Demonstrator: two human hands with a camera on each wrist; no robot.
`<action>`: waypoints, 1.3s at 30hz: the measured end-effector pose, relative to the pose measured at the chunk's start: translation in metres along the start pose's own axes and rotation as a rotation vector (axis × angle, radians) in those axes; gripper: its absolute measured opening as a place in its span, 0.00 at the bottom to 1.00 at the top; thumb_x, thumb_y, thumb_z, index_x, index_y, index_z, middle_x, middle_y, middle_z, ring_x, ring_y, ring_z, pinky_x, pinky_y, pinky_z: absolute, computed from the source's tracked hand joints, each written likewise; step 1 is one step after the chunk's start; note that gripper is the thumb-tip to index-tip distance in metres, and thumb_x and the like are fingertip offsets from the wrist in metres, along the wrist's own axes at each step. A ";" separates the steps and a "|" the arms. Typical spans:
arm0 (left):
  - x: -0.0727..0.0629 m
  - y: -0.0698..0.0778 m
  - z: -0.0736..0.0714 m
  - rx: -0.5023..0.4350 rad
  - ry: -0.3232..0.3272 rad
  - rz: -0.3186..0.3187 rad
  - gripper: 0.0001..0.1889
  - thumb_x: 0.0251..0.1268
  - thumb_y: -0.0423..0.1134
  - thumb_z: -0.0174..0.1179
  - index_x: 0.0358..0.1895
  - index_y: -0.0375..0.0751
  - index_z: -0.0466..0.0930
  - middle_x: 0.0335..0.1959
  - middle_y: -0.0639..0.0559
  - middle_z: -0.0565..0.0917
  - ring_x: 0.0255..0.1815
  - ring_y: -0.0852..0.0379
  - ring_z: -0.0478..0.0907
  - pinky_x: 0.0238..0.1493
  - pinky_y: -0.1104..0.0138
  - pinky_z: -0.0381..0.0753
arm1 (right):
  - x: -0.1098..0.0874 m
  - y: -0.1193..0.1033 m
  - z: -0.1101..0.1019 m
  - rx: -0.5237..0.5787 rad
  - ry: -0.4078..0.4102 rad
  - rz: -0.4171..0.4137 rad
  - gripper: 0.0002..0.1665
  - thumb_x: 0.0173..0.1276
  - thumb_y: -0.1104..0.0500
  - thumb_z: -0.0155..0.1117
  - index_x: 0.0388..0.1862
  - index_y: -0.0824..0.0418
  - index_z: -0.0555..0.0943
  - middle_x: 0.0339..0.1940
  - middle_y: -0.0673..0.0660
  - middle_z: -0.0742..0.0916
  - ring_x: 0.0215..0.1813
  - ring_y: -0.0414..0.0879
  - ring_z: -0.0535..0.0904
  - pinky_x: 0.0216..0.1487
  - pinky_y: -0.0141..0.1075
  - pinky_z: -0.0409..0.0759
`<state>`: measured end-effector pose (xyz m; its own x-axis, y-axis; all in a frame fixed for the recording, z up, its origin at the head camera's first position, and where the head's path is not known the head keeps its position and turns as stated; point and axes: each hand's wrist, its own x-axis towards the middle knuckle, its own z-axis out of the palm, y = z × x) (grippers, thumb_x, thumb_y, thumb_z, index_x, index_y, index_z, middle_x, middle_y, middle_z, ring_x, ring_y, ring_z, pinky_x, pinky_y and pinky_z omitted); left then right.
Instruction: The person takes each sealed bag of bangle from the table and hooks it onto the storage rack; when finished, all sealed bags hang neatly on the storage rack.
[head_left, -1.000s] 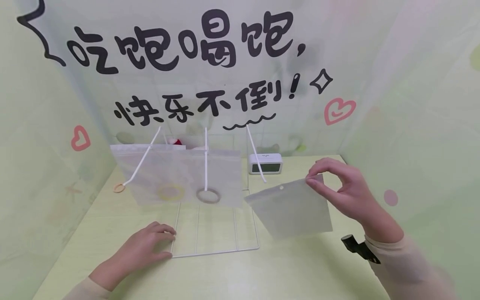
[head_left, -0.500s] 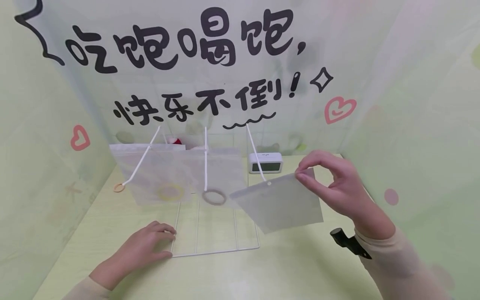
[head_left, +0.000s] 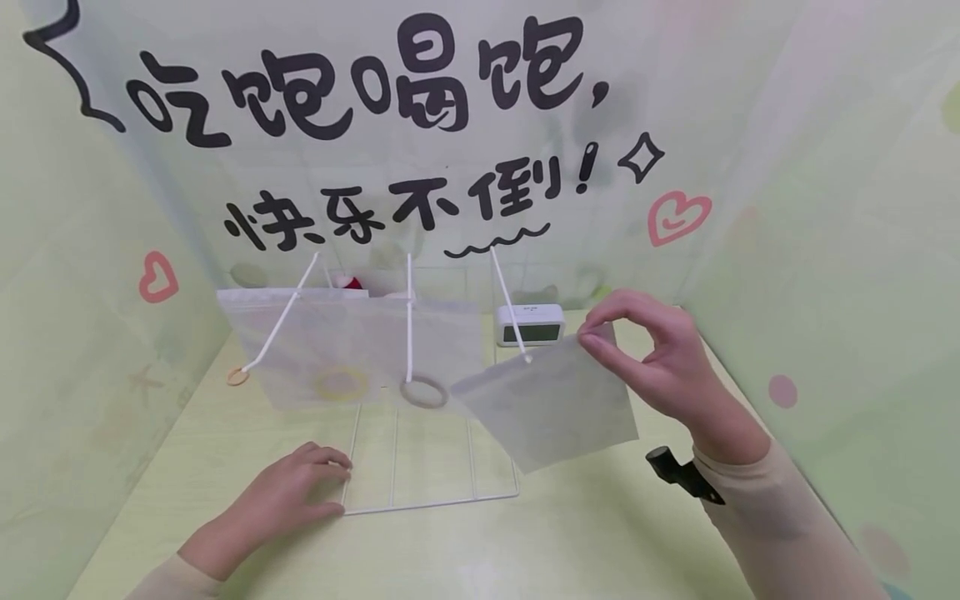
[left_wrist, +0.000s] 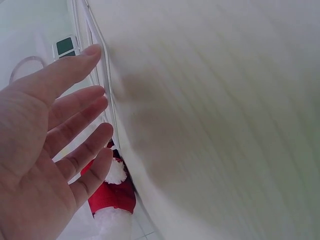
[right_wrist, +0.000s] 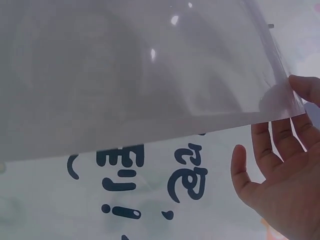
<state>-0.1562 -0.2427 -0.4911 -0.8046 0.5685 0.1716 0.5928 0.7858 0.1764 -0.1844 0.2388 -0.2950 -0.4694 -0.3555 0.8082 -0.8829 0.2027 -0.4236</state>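
My right hand (head_left: 660,358) pinches the top corner of a frosted plastic bag (head_left: 555,400) between thumb and fingertips. The bag slants down to the left, its top edge at the tip of the right white prong (head_left: 510,304); whether the tip passes through the hang hole, I cannot tell. In the right wrist view, the bag (right_wrist: 125,75) spreads broadly across the upper part. With fingers loosely extended, my left hand (head_left: 281,492) touches the left side of the white wire rack's base (head_left: 431,506). The left wrist view shows that hand's fingertips (left_wrist: 92,52) against the wire.
Two translucent bags hang from the left (head_left: 281,325) and middle (head_left: 410,333) prongs. An orange ring (head_left: 237,377), a yellow ring (head_left: 341,384) and a grey ring (head_left: 423,392) are near them. Behind stand a white digital clock (head_left: 531,325) and a red-and-white plush item (left_wrist: 112,195).
My right hand has carried the bag leftward and slightly up, bringing its hole to the right prong's tip. The left hand has stayed on the rack base.
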 end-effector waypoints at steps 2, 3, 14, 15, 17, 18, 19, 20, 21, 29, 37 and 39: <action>-0.001 0.000 0.000 -0.001 -0.005 -0.011 0.20 0.48 0.48 0.79 0.47 0.49 0.90 0.53 0.60 0.86 0.53 0.55 0.81 0.53 0.55 0.88 | 0.001 0.002 0.001 -0.008 0.005 0.013 0.11 0.59 0.75 0.72 0.39 0.66 0.86 0.35 0.54 0.88 0.41 0.41 0.82 0.51 0.31 0.81; -0.001 0.000 0.000 -0.001 -0.005 -0.014 0.20 0.48 0.48 0.79 0.47 0.50 0.90 0.54 0.60 0.86 0.54 0.55 0.82 0.53 0.55 0.88 | 0.002 0.003 0.002 -0.010 0.008 0.019 0.13 0.57 0.77 0.72 0.39 0.66 0.86 0.35 0.54 0.88 0.42 0.41 0.82 0.51 0.31 0.81; -0.002 0.000 0.002 -0.007 -0.001 -0.012 0.20 0.49 0.48 0.79 0.47 0.50 0.90 0.54 0.61 0.86 0.55 0.54 0.81 0.53 0.54 0.88 | 0.005 0.018 0.006 -0.048 0.027 0.103 0.13 0.58 0.76 0.72 0.39 0.62 0.87 0.34 0.55 0.88 0.41 0.40 0.83 0.51 0.29 0.82; -0.002 0.000 0.002 -0.008 -0.002 -0.014 0.20 0.49 0.48 0.79 0.47 0.50 0.90 0.54 0.61 0.86 0.55 0.54 0.81 0.53 0.54 0.88 | 0.005 0.020 0.006 -0.051 0.030 0.112 0.13 0.58 0.77 0.72 0.39 0.62 0.87 0.34 0.54 0.88 0.41 0.40 0.83 0.51 0.29 0.82; -0.002 0.000 0.002 -0.006 0.000 -0.015 0.20 0.49 0.48 0.79 0.47 0.50 0.90 0.54 0.61 0.86 0.55 0.54 0.81 0.53 0.54 0.88 | 0.006 0.023 0.007 -0.061 0.034 0.130 0.13 0.59 0.77 0.72 0.38 0.62 0.86 0.34 0.53 0.88 0.40 0.40 0.82 0.51 0.28 0.82; -0.002 0.000 0.002 -0.005 0.002 -0.013 0.20 0.49 0.48 0.79 0.47 0.50 0.90 0.54 0.61 0.86 0.55 0.54 0.81 0.53 0.54 0.88 | 0.006 0.025 0.007 -0.068 0.035 0.135 0.13 0.59 0.77 0.72 0.38 0.63 0.86 0.34 0.53 0.88 0.40 0.40 0.82 0.51 0.28 0.82; -0.002 0.000 0.002 -0.003 0.003 -0.011 0.20 0.49 0.48 0.79 0.47 0.50 0.90 0.54 0.61 0.86 0.54 0.54 0.81 0.53 0.55 0.88 | 0.007 0.027 0.007 -0.072 0.036 0.141 0.13 0.59 0.77 0.72 0.38 0.63 0.86 0.34 0.52 0.88 0.40 0.40 0.82 0.51 0.28 0.82; -0.002 0.000 0.002 -0.002 0.005 -0.010 0.20 0.49 0.48 0.79 0.47 0.50 0.90 0.54 0.61 0.86 0.54 0.55 0.81 0.53 0.55 0.88 | 0.007 0.029 0.008 -0.076 0.038 0.144 0.13 0.59 0.77 0.72 0.38 0.63 0.86 0.34 0.52 0.88 0.40 0.40 0.82 0.51 0.28 0.82; -0.002 0.000 0.003 -0.002 0.008 -0.009 0.20 0.49 0.48 0.79 0.47 0.50 0.90 0.54 0.61 0.86 0.54 0.55 0.81 0.52 0.55 0.88 | 0.008 0.031 0.008 -0.078 0.040 0.147 0.12 0.60 0.76 0.72 0.38 0.63 0.86 0.34 0.53 0.88 0.40 0.40 0.82 0.51 0.28 0.82; -0.003 -0.001 0.003 -0.002 0.012 -0.004 0.19 0.49 0.48 0.79 0.47 0.50 0.90 0.54 0.61 0.86 0.53 0.56 0.81 0.51 0.56 0.89 | 0.011 0.046 0.017 -0.047 0.075 0.176 0.09 0.62 0.75 0.71 0.38 0.65 0.86 0.34 0.58 0.88 0.42 0.39 0.83 0.52 0.28 0.82; -0.003 -0.002 0.004 -0.008 0.019 0.002 0.20 0.49 0.48 0.79 0.47 0.49 0.90 0.54 0.60 0.86 0.54 0.55 0.81 0.52 0.55 0.88 | 0.016 0.063 0.025 -0.140 0.134 0.177 0.07 0.61 0.77 0.70 0.37 0.70 0.85 0.34 0.63 0.89 0.42 0.32 0.82 0.53 0.24 0.80; -0.003 -0.003 0.004 -0.006 0.017 -0.002 0.20 0.49 0.48 0.79 0.47 0.48 0.90 0.54 0.60 0.86 0.54 0.55 0.81 0.52 0.56 0.88 | 0.018 0.068 0.027 -0.163 0.144 0.172 0.07 0.61 0.77 0.70 0.37 0.71 0.84 0.34 0.63 0.89 0.43 0.31 0.81 0.53 0.24 0.79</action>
<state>-0.1553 -0.2456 -0.4965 -0.8054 0.5624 0.1874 0.5911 0.7857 0.1826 -0.2530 0.2214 -0.3202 -0.5949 -0.1718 0.7853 -0.7712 0.3973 -0.4973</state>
